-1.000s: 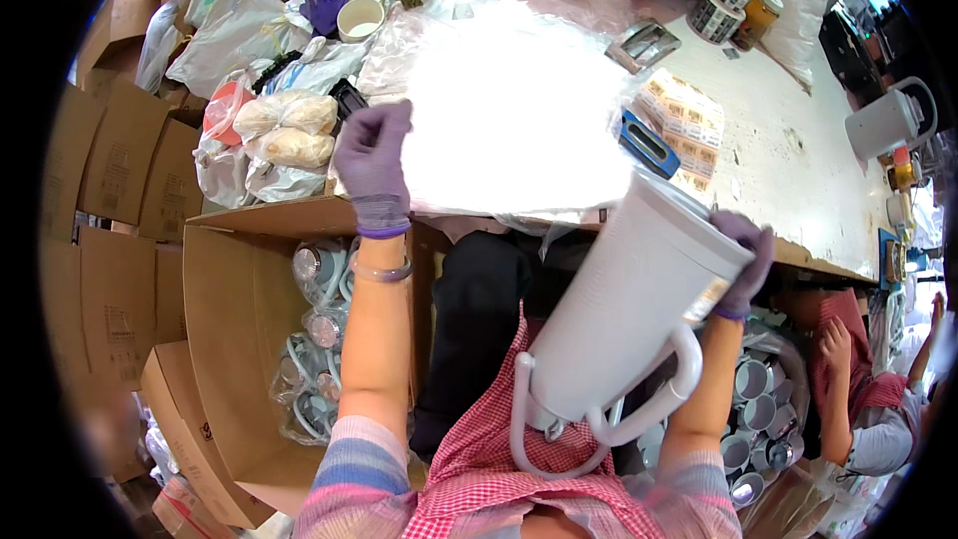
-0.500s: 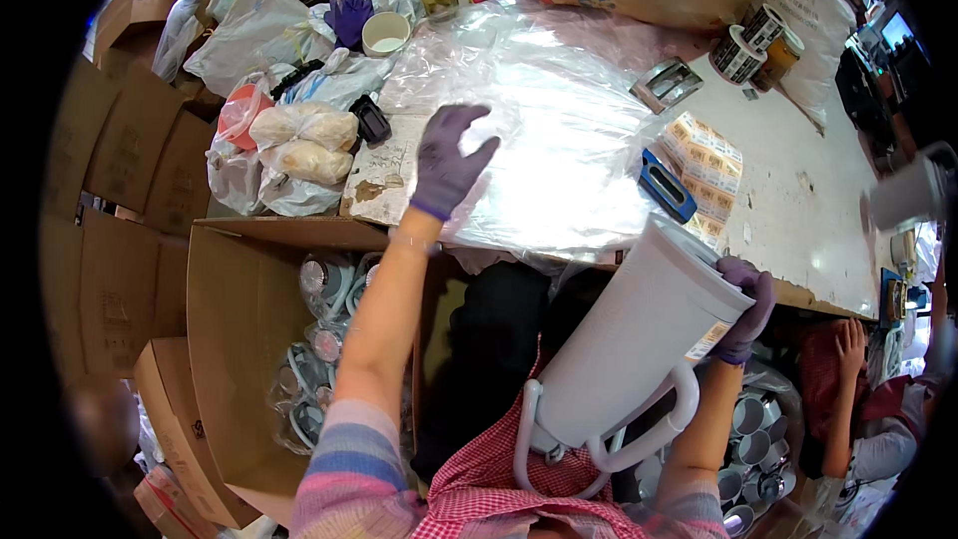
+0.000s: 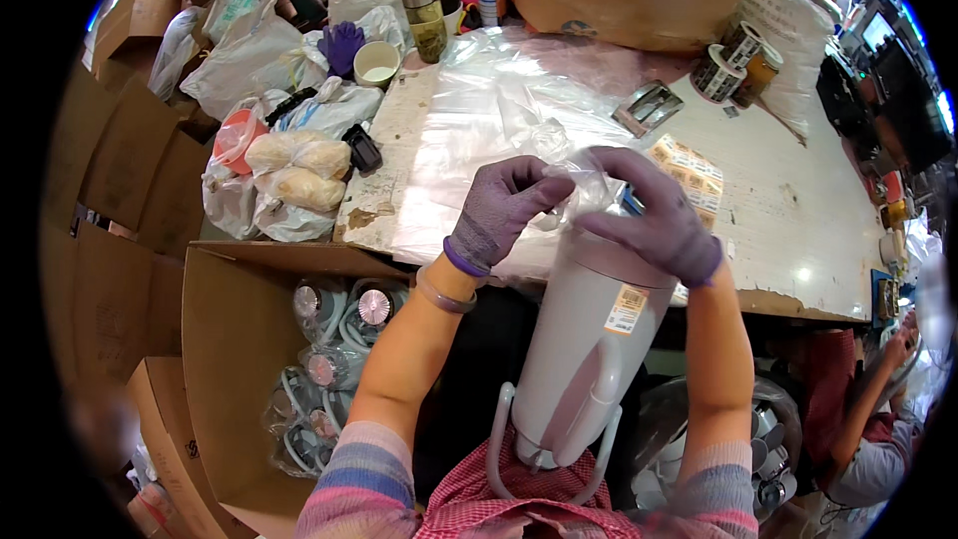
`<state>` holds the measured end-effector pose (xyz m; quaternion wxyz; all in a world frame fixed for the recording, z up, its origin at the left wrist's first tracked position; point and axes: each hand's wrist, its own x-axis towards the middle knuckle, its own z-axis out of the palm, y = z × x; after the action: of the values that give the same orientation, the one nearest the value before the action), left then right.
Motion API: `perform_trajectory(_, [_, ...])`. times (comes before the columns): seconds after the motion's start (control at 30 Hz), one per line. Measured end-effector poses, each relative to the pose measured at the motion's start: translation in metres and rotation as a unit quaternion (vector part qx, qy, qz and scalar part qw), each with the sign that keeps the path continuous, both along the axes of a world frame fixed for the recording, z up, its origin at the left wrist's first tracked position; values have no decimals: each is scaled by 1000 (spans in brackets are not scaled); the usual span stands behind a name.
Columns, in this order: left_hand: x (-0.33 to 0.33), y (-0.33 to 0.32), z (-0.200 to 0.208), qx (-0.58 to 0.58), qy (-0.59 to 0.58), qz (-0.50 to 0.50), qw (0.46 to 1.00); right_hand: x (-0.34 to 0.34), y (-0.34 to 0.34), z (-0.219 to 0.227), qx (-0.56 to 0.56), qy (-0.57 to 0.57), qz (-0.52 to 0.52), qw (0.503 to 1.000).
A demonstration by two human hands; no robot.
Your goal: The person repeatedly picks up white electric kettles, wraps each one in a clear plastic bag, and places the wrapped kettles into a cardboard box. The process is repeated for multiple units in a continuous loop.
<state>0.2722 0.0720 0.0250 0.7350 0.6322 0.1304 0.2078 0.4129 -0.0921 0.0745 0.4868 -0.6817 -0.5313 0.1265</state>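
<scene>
A tall grey jug [image 3: 584, 359] with a side handle, a wire-like carrying loop and an orange-and-white label leans on my lap, its flat end towards the table. Above that end, my left hand [image 3: 504, 210], in a grey-purple glove, pinches a clear plastic bag [image 3: 571, 183]. My right hand [image 3: 659, 218], gloved alike, curves round the bag's other side with thumb and fingers at the plastic. Under them, a stack of clear plastic bags [image 3: 464, 140] lies on the white table [image 3: 798, 230].
Left of me stands an open carton [image 3: 222, 359] holding several bagged grey jugs [image 3: 324, 369]. More grey vessels [image 3: 768, 449] sit in a bag at right. A label sheet [image 3: 694, 180], metal dispenser [image 3: 647, 108] and tape rolls [image 3: 718, 75] lie on the table. A co-worker [image 3: 868, 439] works at far right.
My right hand has let go of the jug's side and come to the plastic bag. My left hand has moved right and now pinches the bag. The jug stands more upright, its label turned towards me.
</scene>
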Motion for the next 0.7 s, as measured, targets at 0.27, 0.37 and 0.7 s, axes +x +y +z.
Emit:
perform_trajectory(0.27, [15,7,70,608,-152,274,730,14,-24,15,33,235,-59,970])
perform_trajectory(0.37, [-7,-22,81,340,-204,345,851,30,-41,15,87,269,-152,947])
perform_trajectory(0.7, [-7,-48,31,641,-83,130,752,17,-73,21,243,383,-105,885])
